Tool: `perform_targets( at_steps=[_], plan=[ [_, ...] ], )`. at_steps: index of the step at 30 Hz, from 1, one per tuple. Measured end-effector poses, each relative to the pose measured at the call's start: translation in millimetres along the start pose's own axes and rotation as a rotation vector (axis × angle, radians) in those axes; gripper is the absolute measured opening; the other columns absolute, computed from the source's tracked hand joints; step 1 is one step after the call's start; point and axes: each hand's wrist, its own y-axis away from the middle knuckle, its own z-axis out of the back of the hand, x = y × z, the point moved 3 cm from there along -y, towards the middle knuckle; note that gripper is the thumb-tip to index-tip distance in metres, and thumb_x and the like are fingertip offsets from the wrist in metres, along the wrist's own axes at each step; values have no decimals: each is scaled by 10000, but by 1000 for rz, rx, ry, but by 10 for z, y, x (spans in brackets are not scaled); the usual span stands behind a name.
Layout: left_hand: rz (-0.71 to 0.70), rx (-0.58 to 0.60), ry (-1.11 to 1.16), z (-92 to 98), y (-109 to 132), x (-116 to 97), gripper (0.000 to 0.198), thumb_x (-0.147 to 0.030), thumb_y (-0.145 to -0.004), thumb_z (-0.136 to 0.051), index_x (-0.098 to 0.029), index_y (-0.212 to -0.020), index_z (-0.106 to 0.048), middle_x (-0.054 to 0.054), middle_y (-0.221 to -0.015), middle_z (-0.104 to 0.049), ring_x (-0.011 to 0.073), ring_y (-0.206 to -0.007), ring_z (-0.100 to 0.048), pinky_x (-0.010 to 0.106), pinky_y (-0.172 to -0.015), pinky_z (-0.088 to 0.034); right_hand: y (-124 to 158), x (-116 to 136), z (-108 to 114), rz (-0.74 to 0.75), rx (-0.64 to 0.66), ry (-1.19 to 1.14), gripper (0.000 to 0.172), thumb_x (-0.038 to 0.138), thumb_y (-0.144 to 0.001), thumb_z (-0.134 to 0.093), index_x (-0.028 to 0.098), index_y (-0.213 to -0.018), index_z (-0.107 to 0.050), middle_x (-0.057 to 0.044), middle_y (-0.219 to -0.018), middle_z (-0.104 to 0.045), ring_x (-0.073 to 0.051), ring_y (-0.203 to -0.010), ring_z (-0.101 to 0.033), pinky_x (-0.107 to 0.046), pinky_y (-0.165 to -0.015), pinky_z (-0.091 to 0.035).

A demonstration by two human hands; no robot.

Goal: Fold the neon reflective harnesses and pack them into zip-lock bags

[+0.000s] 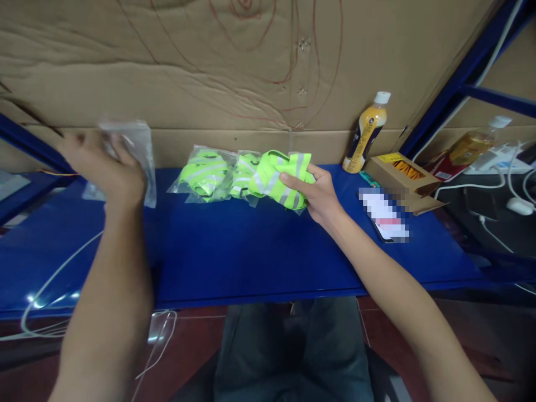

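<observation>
My right hand (320,192) grips a folded bundle of neon green straps (278,178) with silver reflective stripes, thumb on top, above the blue shelf (251,251). Left of it lie clear bags holding more green straps (205,173), close against the cardboard wall. At the far left my left hand (104,162), smeared by motion, is at a clear plastic bag (140,151). The bag shows behind and beside its fingers; whether they are closed on it cannot be made out.
At the right stand a yellow drink bottle (365,134) and an open cardboard box (402,176), with a phone (383,215) in front. Further right are another bottle (473,148) and white cables. Blue metal posts (460,84) frame the shelf. A white cable (62,268) hangs at left.
</observation>
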Motion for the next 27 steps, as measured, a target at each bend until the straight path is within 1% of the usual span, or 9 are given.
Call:
perform_targets(
  at_steps=[1, 2, 5, 7, 10, 12, 16, 22, 27],
  plan=[
    [-38, -148, -61, 90, -45, -188, 886, -877, -1007, -236, -133, -983, -717, 228, -1165, -670, 399, -1127, -533, 799, -1101, -309, -11, 20, 14, 0, -11, -15, 568, 519, -539, -1071, 266, -991, -836, -30, -1107, -854, -294, -1061, -812, -481, -997, -674],
    [-121, -203, -80, 134, -67, -419, 873, -832, -1029, -276, -108, -1058, -763, 227, -1156, -689, 402, -1109, -581, 777, -1088, -346, -22, 46, 28, 8, -25, -28, 572, 525, -545, -1068, 261, -992, -827, -34, -1120, -854, -302, -1089, -812, -486, -1013, -672],
    [-456, -40, 31, 91, 26, -1196, 590, -615, -1108, -446, -163, -1279, -785, 171, -1276, -718, 369, -1153, -620, 661, -1047, -447, -43, 144, 57, 70, -76, -64, 592, 562, -566, -1052, 255, -1005, -801, -37, -1160, -852, -325, -1168, -804, -496, -1046, -669],
    [-640, 173, 167, 14, 206, -1648, 434, -395, -1131, -493, -214, -1475, -686, 153, -1376, -699, 341, -1226, -600, 616, -1073, -470, -44, 197, 59, 104, -84, -77, 608, 580, -582, -1041, 258, -1035, -794, -35, -1182, -850, -331, -1199, -797, -499, -1058, -667],
    [-744, 354, 339, -47, 499, -2073, 485, -196, -1115, -459, -261, -1575, -600, 167, -1390, -689, 343, -1267, -604, 572, -1058, -515, -32, 208, 40, 83, -64, -73, 608, 575, -578, -1043, 256, -1034, -798, -36, -1171, -854, -332, -1198, -797, -501, -1055, -668],
    [-704, 379, 408, -69, 634, -2186, 515, -166, -1112, -448, -309, -1588, -585, 154, -1386, -689, 341, -1285, -616, 564, -1060, -528, -24, 171, 29, 38, -63, -61, 617, 549, -540, -1063, 251, -1015, -805, -37, -1151, -857, -330, -1186, -798, -499, -1056, -666],
    [-620, 329, 495, -114, 757, -2197, 482, -168, -1102, -502, -321, -1539, -633, 140, -1307, -716, 318, -1210, -652, 541, -1020, -565, -33, 77, 44, -12, -90, -22, 626, 517, -497, -1084, 244, -996, -824, -46, -1139, -857, -316, -1141, -803, -496, -1065, -653],
    [-524, 336, 552, -153, 759, -2138, 247, -222, -1065, -675, -288, -1274, -790, 89, -1222, -788, 284, -1166, -692, 509, -1034, -586, -74, 96, 134, 98, -148, 107, 594, 535, -530, -1070, 248, -994, -834, -46, -1108, -855, -300, -1069, -803, -482, -976, -672],
    [-488, 340, 568, -126, 751, -2161, 173, -262, -1051, -717, -286, -1185, -823, 71, -1213, -810, 278, -1157, -724, 502, -1031, -598, -81, 93, 138, 168, -151, 185, 608, 563, -552, -1055, 251, -1027, -839, -38, -1095, -853, -291, -1062, -796, -458, -962, -670]
  ],
)
